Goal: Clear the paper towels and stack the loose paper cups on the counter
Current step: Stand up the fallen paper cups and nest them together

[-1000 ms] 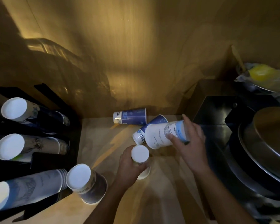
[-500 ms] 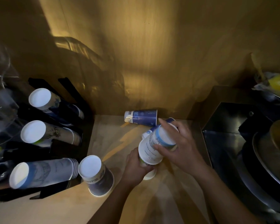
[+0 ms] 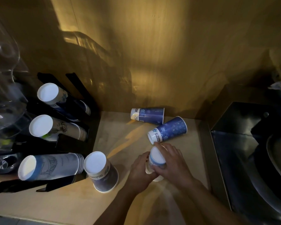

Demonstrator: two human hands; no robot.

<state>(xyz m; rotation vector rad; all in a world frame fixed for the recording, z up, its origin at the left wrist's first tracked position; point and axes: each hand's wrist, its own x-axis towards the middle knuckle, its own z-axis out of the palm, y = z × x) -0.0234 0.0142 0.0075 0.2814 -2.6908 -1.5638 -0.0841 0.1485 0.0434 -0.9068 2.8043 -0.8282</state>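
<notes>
An upside-down white and blue paper cup (image 3: 156, 157) sits over a second cup on the wooden counter (image 3: 133, 207). My right hand (image 3: 172, 163) grips the upper cup from the right. My left hand (image 3: 140, 171) holds the lower cup, mostly hidden, from the left. Two blue cups lie on their sides behind: one near the wall (image 3: 147, 115), one just beyond my fingers (image 3: 168, 129). Another blue cup (image 3: 101, 172) stands upside down to the left. No paper towels are visible.
A black rack (image 3: 63, 142) at the left holds three slanted stacks of cups (image 3: 50, 166). A clear glass vessel (image 3: 5, 88) stands at the far left. A black metal appliance (image 3: 243, 143) borders the counter on the right. The wooden wall (image 3: 152, 54) closes the back.
My right hand brought the white and blue cup from beside the lying cups, turned it upside down and lowered it over the cup in my left hand. The view shifted right.
</notes>
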